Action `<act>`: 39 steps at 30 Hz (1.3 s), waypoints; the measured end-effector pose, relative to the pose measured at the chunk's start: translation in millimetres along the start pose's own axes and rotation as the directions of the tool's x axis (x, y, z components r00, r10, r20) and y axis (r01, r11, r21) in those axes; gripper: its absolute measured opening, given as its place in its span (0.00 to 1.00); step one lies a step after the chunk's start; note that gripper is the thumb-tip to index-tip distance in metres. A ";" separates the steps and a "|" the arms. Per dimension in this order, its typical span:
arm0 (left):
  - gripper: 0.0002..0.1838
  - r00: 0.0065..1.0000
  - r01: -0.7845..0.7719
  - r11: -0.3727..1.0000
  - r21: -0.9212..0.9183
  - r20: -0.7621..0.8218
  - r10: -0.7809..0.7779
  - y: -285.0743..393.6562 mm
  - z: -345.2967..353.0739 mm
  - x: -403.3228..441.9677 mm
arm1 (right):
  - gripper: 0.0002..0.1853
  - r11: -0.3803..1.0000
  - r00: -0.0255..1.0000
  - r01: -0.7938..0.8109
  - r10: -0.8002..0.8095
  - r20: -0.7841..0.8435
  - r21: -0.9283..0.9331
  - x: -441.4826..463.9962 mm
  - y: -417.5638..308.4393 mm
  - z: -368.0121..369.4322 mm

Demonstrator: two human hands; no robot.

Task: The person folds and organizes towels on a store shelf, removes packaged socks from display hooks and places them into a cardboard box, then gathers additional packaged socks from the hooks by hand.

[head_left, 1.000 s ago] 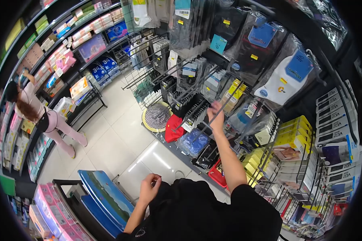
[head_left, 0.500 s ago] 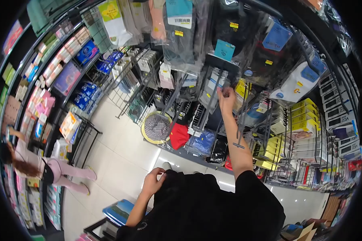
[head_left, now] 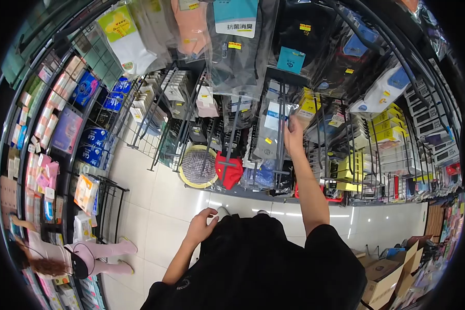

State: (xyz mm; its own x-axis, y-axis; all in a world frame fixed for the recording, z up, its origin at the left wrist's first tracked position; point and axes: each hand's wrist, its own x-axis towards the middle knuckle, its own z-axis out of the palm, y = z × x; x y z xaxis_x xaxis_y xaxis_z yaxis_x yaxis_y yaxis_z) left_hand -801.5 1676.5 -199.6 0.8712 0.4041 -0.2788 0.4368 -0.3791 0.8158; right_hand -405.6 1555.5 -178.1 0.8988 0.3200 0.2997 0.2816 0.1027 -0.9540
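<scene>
My right hand [head_left: 294, 135] reaches forward among the hanging rods, its fingers curled at the right edge of a pack of grey socks [head_left: 266, 151] with a white label and a yellow price sticker. A dark metal rod passes in front of the pack, and part of my fingers is hidden. Low beside my body, my left hand [head_left: 200, 226] holds nothing, with thumb and fingers loosely apart. Above the pack hang larger clear bags of dark socks [head_left: 235, 64]. Close to my right hand hangs a yellow-topped pack [head_left: 309, 107].
A checked hat [head_left: 199, 166] and a red cloth item [head_left: 229, 171] sit low on the rack. At left, a person [head_left: 51, 256] stands by shelves of boxed goods. Opened cardboard boxes [head_left: 385, 281] stand at lower right. Metal rods [head_left: 351, 134] stick out toward me.
The view has shifted, bringing the rack closer. My right hand has moved slightly down along the sock pack's edge. My left hand stays low, its fingers a little straighter.
</scene>
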 end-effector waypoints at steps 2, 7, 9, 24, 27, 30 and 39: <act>0.13 0.999 -0.052 0.999 0.012 0.015 0.052 -5.8 0.9 2.4 | 0.07 1.000 1.000 0.009 -0.009 -0.007 -0.026 -18.0 -5.8 -4.7; 0.13 0.992 -0.062 0.998 0.019 0.108 0.060 -7.1 -2.0 10.3 | 0.09 0.991 0.989 -0.134 0.133 0.067 0.011 -75.8 -24.5 -15.3; 0.13 0.987 -0.089 0.996 0.016 0.135 0.086 -9.5 -3.1 16.1 | 0.09 0.983 0.983 -0.180 0.179 0.044 0.028 -96.5 -43.2 -13.3; 0.11 0.923 -0.283 0.958 -0.054 0.257 0.287 -16.1 12.0 44.6 | 0.09 0.980 0.961 -0.177 0.192 0.201 -0.088 -179.7 -103.7 -30.2; 0.13 0.923 -0.215 0.958 -0.188 0.280 0.263 3.5 15.8 39.0 | 0.09 0.974 0.919 -0.226 0.216 0.331 -0.008 -193.2 -109.2 -30.6; 0.21 0.916 -0.279 0.879 -0.386 0.168 0.365 21.7 26.6 29.0 | 0.09 0.948 0.895 -0.305 0.254 0.366 0.088 -213.9 -98.1 -33.9; 0.25 0.920 -0.146 0.833 -0.533 0.235 0.312 89.8 110.6 -12.0 | 0.24 0.900 0.957 -0.260 0.192 0.217 0.350 -280.0 -104.5 -96.6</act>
State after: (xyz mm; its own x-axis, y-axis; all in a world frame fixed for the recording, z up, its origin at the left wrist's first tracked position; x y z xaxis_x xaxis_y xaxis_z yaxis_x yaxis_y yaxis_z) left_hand -747.9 1545.6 -179.1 0.9910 0.0575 -0.1211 0.1171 0.0690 0.9907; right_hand -654.2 1364.1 -162.5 0.8412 0.5306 0.1038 -0.0984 0.3391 -0.9356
